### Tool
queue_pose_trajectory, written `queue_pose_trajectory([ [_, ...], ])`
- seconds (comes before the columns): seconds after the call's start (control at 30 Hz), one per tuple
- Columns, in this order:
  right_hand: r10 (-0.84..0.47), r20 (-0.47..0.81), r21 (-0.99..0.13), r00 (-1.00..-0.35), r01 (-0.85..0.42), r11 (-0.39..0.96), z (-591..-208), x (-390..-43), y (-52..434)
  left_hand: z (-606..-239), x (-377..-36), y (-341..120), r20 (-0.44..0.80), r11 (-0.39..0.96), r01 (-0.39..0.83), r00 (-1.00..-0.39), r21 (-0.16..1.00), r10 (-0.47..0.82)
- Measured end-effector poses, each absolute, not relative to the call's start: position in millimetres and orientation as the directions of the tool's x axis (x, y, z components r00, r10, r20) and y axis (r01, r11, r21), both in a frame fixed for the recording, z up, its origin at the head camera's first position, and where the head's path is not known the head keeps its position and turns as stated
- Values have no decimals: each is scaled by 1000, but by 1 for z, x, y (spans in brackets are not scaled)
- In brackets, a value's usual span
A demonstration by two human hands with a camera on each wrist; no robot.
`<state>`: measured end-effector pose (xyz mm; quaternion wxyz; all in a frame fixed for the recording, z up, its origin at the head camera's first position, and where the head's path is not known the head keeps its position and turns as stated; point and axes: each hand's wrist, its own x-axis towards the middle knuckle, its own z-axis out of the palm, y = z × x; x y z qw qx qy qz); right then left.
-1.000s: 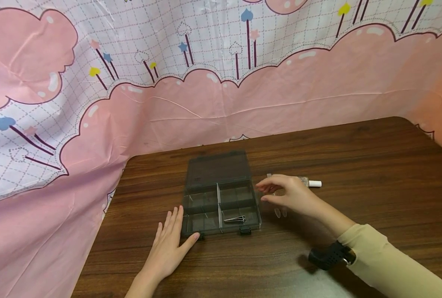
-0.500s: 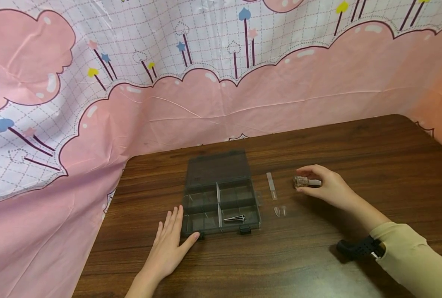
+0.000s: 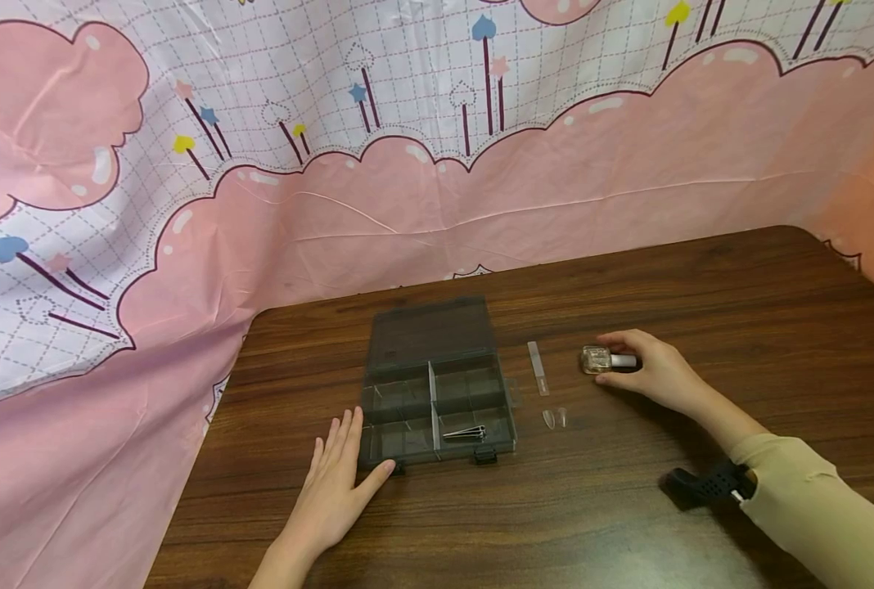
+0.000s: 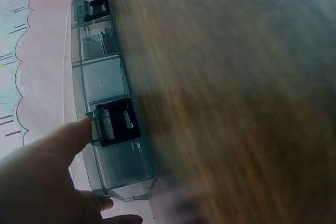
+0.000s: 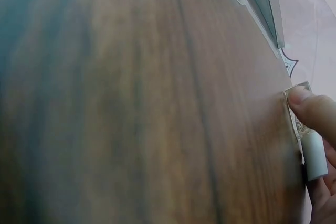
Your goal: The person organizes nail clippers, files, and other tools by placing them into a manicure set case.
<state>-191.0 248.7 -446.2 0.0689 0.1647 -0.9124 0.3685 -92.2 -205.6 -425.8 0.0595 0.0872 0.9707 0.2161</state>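
Rightward from the box (image 3: 431,337), my right hand (image 3: 650,370) has moved to the bottle (image 3: 595,360), pinching it; my left hand (image 3: 328,495), spread, touches the box on its right. Left wrist view: left thumb (image 4: 65,136) at a latch (image 4: 122,121). Right wrist view: right thumb (image 5: 317,111) against the bottle.

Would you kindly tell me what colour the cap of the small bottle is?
The cap is white; the right wrist view shows it best.

Right grip (image 3: 654,370) partly hides bottle (image 3: 596,360), right wrist view; tabletop (image 5: 147,103) blurred there.
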Motion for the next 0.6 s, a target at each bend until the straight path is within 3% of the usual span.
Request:
queue_pose_trajectory([
  [0.6, -266, 298, -604, -917, -397, 691, -452, -197, 248, -426, -91, -206, -83, 885, 139, -977, 444, 196],
])
